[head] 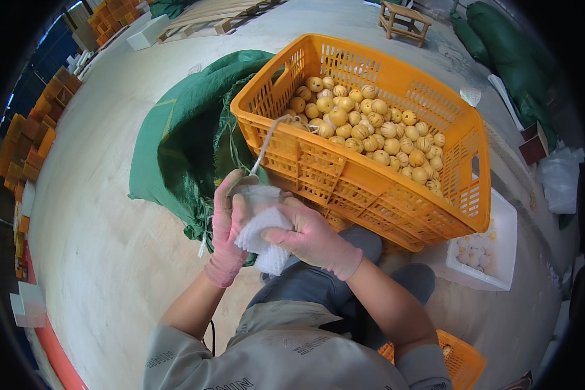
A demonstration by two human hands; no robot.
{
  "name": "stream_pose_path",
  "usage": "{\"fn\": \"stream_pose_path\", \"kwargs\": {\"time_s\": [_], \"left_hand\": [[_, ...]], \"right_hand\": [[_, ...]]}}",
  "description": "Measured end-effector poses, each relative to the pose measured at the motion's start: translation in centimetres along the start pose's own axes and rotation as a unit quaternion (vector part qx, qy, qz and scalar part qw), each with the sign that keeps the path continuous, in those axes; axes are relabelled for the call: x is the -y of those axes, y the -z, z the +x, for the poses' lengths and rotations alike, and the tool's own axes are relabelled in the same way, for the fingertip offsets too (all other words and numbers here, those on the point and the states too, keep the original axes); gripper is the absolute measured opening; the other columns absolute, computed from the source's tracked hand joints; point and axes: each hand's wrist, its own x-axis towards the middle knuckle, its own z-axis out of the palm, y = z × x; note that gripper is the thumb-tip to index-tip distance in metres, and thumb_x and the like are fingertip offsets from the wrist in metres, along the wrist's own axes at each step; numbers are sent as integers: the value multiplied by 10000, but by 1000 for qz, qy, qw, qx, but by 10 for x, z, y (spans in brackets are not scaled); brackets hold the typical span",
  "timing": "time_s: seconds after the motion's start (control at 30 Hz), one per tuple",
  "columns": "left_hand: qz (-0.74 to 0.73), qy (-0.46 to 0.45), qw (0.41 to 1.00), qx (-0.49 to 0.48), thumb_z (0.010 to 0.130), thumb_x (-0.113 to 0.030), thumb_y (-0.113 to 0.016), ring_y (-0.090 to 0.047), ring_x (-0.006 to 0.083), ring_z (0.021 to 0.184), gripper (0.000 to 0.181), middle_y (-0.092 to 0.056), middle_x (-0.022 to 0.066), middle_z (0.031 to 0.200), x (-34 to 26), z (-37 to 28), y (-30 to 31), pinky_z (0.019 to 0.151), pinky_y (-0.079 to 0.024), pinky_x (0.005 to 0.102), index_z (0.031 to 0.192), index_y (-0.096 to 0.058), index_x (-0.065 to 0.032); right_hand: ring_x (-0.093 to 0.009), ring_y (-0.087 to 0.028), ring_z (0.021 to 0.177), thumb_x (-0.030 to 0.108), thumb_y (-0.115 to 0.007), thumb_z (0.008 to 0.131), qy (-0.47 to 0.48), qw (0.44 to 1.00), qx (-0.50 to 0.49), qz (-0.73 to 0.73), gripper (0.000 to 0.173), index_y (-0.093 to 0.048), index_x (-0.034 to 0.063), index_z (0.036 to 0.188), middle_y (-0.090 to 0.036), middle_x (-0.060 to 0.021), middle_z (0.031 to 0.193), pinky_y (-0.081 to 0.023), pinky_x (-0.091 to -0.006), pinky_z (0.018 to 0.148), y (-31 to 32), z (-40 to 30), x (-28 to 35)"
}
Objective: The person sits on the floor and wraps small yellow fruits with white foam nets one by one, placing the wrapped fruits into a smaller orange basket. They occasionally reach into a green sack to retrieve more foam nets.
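Both my hands wear pink gloves and are raised in front of the crate. My right hand (317, 235) pinches a white foam fruit net (267, 231), thumb on top. My left hand (230, 219) grips the same white bundle from the other side, around a blurred, greyish-white upper part. Whether anything sits inside the net is hidden. Just beyond, a tilted orange plastic crate (351, 178) holds many small yellow striped fruits (370, 122), which look like pepino melons. A white strap (268, 141) runs from the crate's near rim down behind my left hand.
A green woven sack (148, 151) gapes open left of the crate. At right stands a white foam box (507, 248) with wrapped fruits inside. Another orange crate (468, 360) is behind my right elbow. Farther off are a wooden stool (404, 19), a pallet (209, 17) and stuffed green sacks (507, 48).
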Motion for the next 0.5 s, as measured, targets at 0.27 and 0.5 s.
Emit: {"fn": "stream_pose_path", "kwargs": {"time_s": [0.27,0.5], "left_hand": [[226,312,898,214,1032,-308,-512,-630,195,1020,545,-589,114,1297,-74,20,37,845,-517,308,1511,-343,-111],[658,-181,730,29,948,-430,-602,-576,360,1235,611,-537,201,1396,-191,10,49,1040,-469,490,1415,-486,-54]], "right_hand": [[-343,-601,1013,312,-705,876,-110,917,168,-346,491,-609,42,1275,-591,-170,1103,-482,-374,899,61,-44,5],[-303,-595,1073,322,-718,874,-169,933,185,-260,445,-648,57,1225,-601,-150,1120,-464,-356,936,118,-122,58]]}}
